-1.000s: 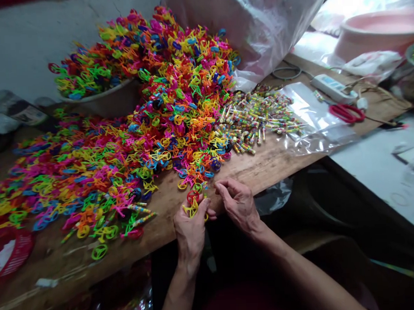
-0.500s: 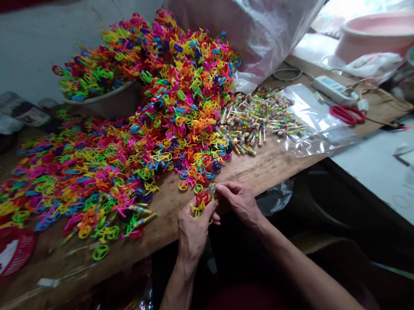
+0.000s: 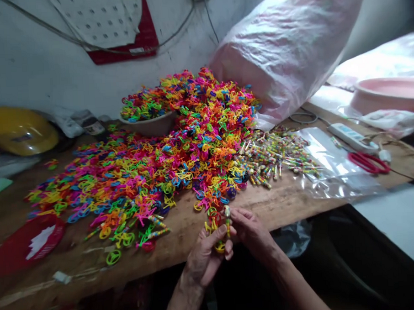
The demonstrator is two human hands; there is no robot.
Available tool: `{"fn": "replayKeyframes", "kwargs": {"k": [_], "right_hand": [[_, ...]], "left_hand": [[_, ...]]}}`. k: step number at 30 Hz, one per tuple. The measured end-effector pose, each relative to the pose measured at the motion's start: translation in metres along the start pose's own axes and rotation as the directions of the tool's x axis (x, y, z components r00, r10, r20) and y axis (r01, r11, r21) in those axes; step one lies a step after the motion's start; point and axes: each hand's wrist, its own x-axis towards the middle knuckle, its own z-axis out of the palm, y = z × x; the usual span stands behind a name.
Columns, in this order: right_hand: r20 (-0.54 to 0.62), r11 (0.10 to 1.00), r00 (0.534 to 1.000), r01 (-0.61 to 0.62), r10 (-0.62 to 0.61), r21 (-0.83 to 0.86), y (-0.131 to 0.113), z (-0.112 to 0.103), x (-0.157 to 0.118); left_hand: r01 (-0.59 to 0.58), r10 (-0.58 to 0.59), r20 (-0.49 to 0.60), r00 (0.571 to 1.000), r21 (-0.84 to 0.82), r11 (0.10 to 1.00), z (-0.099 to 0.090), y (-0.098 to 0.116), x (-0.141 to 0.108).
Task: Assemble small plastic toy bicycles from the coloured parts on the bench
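Observation:
Just off the front edge of the table, my left hand is closed on a small plastic toy bicycle with a yellow frame and a reddish wheel. Right beside it, a slim tube with a coloured pattern stands nearly upright. My right hand pinches this tube near its upper end, and left fingers touch its lower part. A big heap of bright toy bicycles spreads behind my hands. To its right lies a pile of similar patterned tubes.
A bowl overflows with toy bicycles. Clear plastic bags, red-handled scissors and a power strip lie at right. A red fan-shaped item and a yellow helmet are at left. A large pinkish sack leans behind.
The view has tilted upward and a little left, bringing the wall and yellow helmet into sight. Both hands stay together on the toy bicycle and tube; the tube now shows more clearly.

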Motion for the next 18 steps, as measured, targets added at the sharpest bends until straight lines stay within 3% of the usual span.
{"fn": "replayKeyframes", "kwargs": {"k": [3, 6, 10, 12, 14, 16, 18], "right_hand": [[0.033, 0.963, 0.992, 0.129, -0.125, -0.237, -0.006, 0.006, -0.003], [0.032, 0.875, 0.981, 0.186, -0.193, -0.447, -0.005, 0.018, -0.007], [-0.119, 0.949, 0.989, 0.049, -0.090, -0.310, 0.006, 0.029, -0.005], [-0.178, 0.947, 0.978, 0.051, -0.112, -0.318, 0.009, 0.029, -0.003], [-0.237, 0.871, 0.926, 0.157, -0.294, -0.465, 0.007, 0.025, -0.002], [-0.208, 0.735, 0.864, 0.236, -0.458, -0.635, 0.002, 0.020, -0.005], [-0.105, 0.638, 0.875, 0.257, -0.472, -0.726, -0.001, 0.016, -0.011]], "left_hand": [[-0.052, 0.052, -0.007, 0.999, 0.053, 0.997, -0.004, 0.007, -0.002], [-0.147, 0.154, -0.016, 0.988, 0.228, 0.963, -0.008, 0.011, -0.002], [-0.160, 0.246, -0.121, 0.962, 0.480, 0.863, -0.013, 0.008, 0.004], [-0.140, 0.250, -0.157, 0.955, 0.508, 0.850, -0.014, 0.008, 0.007], [-0.146, 0.239, -0.154, 0.959, 0.454, 0.879, -0.013, 0.010, 0.006], [-0.142, 0.209, -0.154, 0.966, 0.360, 0.922, -0.010, 0.014, 0.003], [-0.120, 0.168, -0.165, 0.972, 0.271, 0.955, -0.009, 0.019, -0.001]]}}
